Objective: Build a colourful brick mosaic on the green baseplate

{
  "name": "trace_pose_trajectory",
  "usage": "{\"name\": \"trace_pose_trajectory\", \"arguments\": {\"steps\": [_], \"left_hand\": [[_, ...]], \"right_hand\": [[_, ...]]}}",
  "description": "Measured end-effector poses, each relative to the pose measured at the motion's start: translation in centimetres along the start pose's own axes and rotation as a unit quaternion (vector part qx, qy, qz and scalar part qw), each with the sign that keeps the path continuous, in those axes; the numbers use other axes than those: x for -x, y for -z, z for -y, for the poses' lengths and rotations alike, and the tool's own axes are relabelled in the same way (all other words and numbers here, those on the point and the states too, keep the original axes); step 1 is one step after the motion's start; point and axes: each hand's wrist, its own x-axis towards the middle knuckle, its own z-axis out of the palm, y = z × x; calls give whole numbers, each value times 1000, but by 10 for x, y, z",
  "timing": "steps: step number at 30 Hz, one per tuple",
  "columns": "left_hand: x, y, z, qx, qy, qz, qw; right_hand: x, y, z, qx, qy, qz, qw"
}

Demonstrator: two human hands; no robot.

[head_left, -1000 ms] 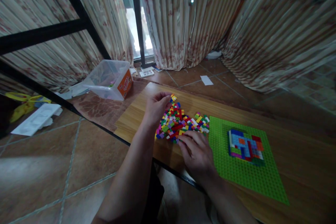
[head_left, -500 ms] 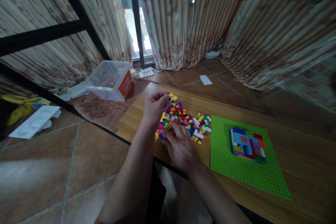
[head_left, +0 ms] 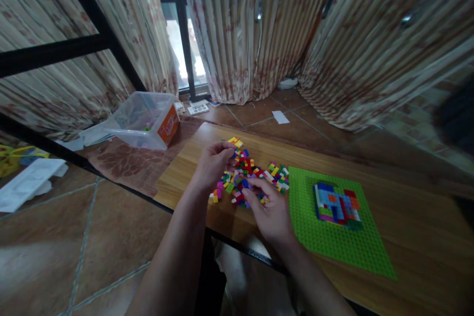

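A loose pile of small multicoloured toy building bricks [head_left: 242, 170] lies on the wooden table. At its left side my left hand [head_left: 214, 162] is closed, thumb and fingertips together on a small blue brick [head_left: 234, 154]. My right hand [head_left: 272, 210] is over the near right part of the pile, thumb and forefinger apart, with bricks showing around the fingertips; I make out nothing held there. To the right lies a green studded baseplate [head_left: 311, 237], bearing a low build of blue, red, white and orange bricks [head_left: 335, 202].
The wooden table [head_left: 181, 173] runs off to the right. Beyond its left end, a clear plastic box [head_left: 138, 133] with an orange label stands on a brown mat [head_left: 126, 160]. A white moulded tray [head_left: 29, 185] lies on the tiled floor. Black metal bars [head_left: 99, 19] cross the upper left.
The view has turned slightly, so the scene sits further left. My right hand has drawn back rightward across the pile, uncovering bricks. My left hand stays at the pile's left side.
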Motion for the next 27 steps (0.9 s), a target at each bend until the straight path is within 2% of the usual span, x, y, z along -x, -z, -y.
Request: {"name": "trace_pose_trajectory", "arguments": {"steps": [2,5,9,15,21,27], "left_hand": [[6,-8,2,-15,49,30,998],[14,-21,10,-37,90,88,991],[18,-32,21,-62,104,165,979],[16,-31,26,-113,99,236,960],[12,-34,30,-127,82,239,959],[7,-30,25,-176,57,179,966]], "right_hand": [[0,8,0,-55,-51,-22,997],[-3,20,-2,-107,-79,-44,990],[-8,32,-8,-91,-68,-71,991],[-9,34,-11,-60,-31,-55,996],[-10,32,-17,-48,-50,-47,997],[-9,48,-13,60,-41,-43,996]]}}
